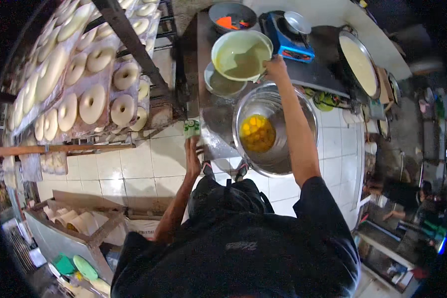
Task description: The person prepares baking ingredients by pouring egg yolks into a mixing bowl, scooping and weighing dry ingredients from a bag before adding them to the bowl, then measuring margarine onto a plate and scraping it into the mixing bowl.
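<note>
My right hand (276, 67) grips the right rim of a pale green bowl (242, 56), which looks nearly empty inside. Below that arm, a large steel mixing bowl (301, 108) sits at the table's near edge, with several cracked eggs (257, 133) pooled at its left side. My left hand (192, 158) is low at the table's left edge, fingers stretched forward. Just past its fingertips is a white and green patterned item (192, 127); whether they touch, I cannot tell. Partly under the green bowl stands a second, shallower bowl (224, 85).
Ring-shaped dough pieces (92, 103) fill trays on a rack at left. On the dark table (216, 138) are a grey basin (232, 16) and a blue portable gas stove (292, 52). A wide pan of pale batter (358, 63) stands at right. A person (424, 205) is at far right.
</note>
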Motion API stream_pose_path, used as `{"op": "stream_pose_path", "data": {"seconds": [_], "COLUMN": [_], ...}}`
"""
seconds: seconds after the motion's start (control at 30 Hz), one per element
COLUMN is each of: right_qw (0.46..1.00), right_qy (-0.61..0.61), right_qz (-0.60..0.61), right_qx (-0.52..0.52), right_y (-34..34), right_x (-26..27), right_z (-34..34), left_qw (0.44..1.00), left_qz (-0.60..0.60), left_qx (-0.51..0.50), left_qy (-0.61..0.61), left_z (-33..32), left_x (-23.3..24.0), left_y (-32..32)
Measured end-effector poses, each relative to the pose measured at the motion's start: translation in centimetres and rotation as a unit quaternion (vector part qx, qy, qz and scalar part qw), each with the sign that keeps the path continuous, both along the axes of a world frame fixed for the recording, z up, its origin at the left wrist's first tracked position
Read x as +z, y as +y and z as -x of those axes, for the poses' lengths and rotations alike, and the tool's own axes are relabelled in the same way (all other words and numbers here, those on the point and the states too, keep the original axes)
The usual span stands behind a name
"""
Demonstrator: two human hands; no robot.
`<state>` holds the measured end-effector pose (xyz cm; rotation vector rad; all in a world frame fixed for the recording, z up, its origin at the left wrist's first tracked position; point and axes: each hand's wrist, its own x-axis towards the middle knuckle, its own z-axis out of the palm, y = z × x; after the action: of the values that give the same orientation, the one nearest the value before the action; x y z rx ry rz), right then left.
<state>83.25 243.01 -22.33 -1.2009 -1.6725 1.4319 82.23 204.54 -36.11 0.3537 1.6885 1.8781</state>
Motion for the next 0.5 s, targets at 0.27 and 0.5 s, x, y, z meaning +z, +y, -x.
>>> {"op": "stream_pose_path", "data": {"seconds": [0.27, 0.5], "right_qw": [0.949, 0.908], "right_qy": [-0.211, -0.2], "right_qz": [-0.164, -0.277], "right_qx": [0.164, 0.243], "right_y": [4.4, 11.2], "right_x": [-3.9, -5.5], "right_z": [1.0, -13.0], "left_qw": [0.997, 0.989], "left_qz": [0.05, 0.15], "left_qx": [0.06, 0.012], "left_qy": [-0.013, -0.004], "left_z": [-1.8, -7.7], "left_x": [5.8, 8.4], "left_y": [-1.1, 3.8]}}
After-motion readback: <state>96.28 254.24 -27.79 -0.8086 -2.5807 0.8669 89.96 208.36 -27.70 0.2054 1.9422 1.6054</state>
